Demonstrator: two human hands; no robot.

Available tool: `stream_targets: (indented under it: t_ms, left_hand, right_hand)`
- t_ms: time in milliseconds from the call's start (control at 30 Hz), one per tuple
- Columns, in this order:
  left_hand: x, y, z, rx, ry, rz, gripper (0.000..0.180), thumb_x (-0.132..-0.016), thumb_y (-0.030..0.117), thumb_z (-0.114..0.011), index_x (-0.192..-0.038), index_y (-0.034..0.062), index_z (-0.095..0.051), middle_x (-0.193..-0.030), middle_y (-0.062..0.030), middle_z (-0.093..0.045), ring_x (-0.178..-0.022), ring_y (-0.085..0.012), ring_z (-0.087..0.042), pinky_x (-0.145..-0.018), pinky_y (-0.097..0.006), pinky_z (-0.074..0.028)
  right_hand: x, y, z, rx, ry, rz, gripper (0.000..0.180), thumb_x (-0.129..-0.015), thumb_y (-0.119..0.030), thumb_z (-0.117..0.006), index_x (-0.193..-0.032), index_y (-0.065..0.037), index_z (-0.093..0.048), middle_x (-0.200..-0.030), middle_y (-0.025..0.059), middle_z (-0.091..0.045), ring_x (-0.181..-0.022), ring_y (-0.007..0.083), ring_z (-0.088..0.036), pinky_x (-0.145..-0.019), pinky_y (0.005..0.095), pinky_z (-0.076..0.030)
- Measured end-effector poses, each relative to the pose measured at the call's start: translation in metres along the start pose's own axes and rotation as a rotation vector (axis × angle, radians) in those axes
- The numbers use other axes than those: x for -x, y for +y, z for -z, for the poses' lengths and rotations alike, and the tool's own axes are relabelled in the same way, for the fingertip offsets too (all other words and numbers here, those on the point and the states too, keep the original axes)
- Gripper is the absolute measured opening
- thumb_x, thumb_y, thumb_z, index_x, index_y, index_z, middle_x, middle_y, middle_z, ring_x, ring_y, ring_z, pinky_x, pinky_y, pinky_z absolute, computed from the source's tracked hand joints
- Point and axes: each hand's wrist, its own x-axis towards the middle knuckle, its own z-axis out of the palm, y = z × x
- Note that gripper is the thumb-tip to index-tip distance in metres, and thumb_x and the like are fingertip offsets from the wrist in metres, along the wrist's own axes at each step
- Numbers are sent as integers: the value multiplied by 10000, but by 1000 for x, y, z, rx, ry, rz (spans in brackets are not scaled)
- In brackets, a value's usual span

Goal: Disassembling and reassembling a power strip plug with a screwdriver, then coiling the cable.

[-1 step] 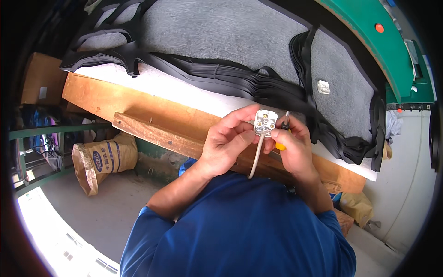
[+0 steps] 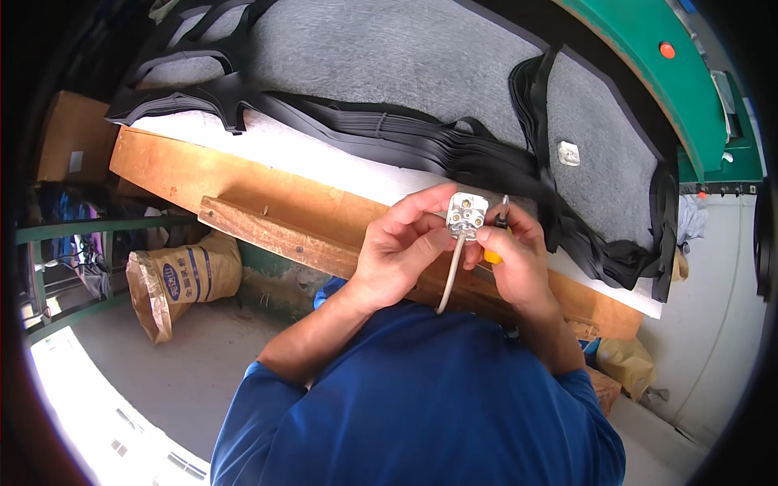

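An opened white electrical plug [image 2: 467,212], with brass-coloured terminals facing up, is held upright in front of me. My left hand [image 2: 399,253] is closed on its left side, thumb and fingers pinching the housing. A pale cord [image 2: 450,279] runs down from the plug towards my blue shirt. My right hand [image 2: 523,257] is closed around a small screwdriver [image 2: 493,257] with a yellow and black handle, its metal shaft pointing up and away. The right thumb rests at the plug's lower right edge. On the grey surface beyond lies a small white plug cover [image 2: 569,153].
Black strip-like sheets [image 2: 389,134] are stacked on the grey textured surface [image 2: 381,57]. A wooden ledge [image 2: 275,235] runs along the near edge. Green machinery [image 2: 681,73] stands at right; a brown paper sack [image 2: 186,279] and a cardboard box [image 2: 73,138] are at left.
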Motion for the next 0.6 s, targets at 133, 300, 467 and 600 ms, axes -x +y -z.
stream_targets:
  t_ms: [133, 300, 467, 600]
  left_hand:
    - [-1, 0, -4, -34, -22, -52, 471, -899, -120, -463, -1349, 15, -419, -1075, -102, -596, -848, -165, -623, -780, -300, -523]
    - [-1, -1, -2, -83, -24, -78, 450, -898, -114, -478, -1330, 2, -432, -1027, -104, -605, -823, -176, -631, -760, -306, -532]
    - [0, 0, -1, -35, -26, -71, 421, -904, -99, -489, -1311, -1, -450, -1029, -106, -611, -810, -183, -634, -752, -306, -536]
    - [0, 0, -4, -15, -5, -58, 408, -907, -88, -495, -1304, 2, -458, -1030, -106, -613, -805, -190, -636, -744, -311, -538]
  right_hand:
    - [1, 1, 1, 12, -7, 3, 59, -833, -23, -591, -869, -5, -547, -763, 91, -622, -588, 148, -596, -549, 272, -508]
    - [2, 1, 0, 9, -11, 5, 63, -833, -20, -591, -875, -3, -548, -760, 92, -622, -591, 147, -598, -552, 272, -507]
    - [5, 2, -1, 49, -23, 21, 63, -833, -1, -590, -868, -5, -537, -759, 85, -616, -606, 139, -600, -566, 262, -506]
    - [7, 2, -3, 35, -28, 40, 69, -830, 15, -588, -861, -5, -530, -762, 76, -610, -622, 134, -600, -580, 259, -507]
